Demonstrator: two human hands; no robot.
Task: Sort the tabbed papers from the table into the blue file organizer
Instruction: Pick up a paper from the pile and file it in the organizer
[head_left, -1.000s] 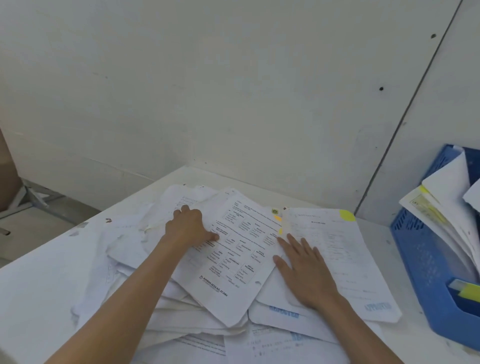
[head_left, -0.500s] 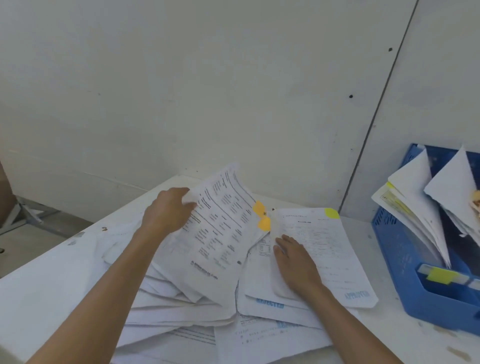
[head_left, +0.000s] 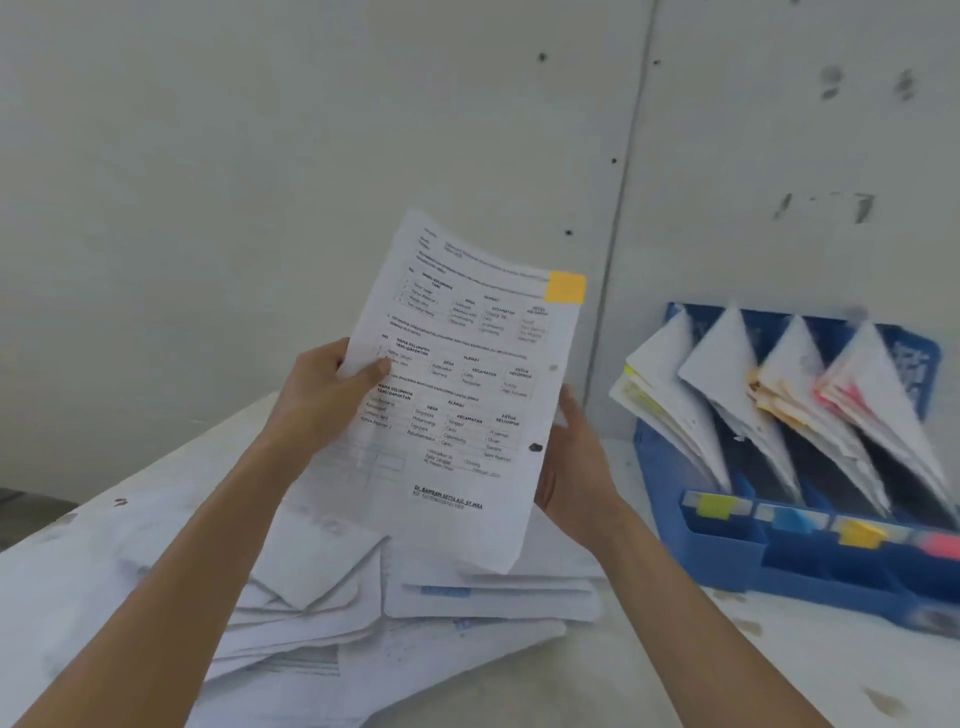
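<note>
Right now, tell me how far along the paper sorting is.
Done: papers stand in four slots of the blue organizer. In hand: the left hand pinches a sheet with an orange tab, the right hand beside its edge. Left: a pile on the table.

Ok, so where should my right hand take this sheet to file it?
Pinch the right edge of the sheet about midway, below the orange tab, coming in from the right. The left hand holds only the left edge, so the sheet stands upright but bowed, and the open right hand sits beside that free edge.
</note>
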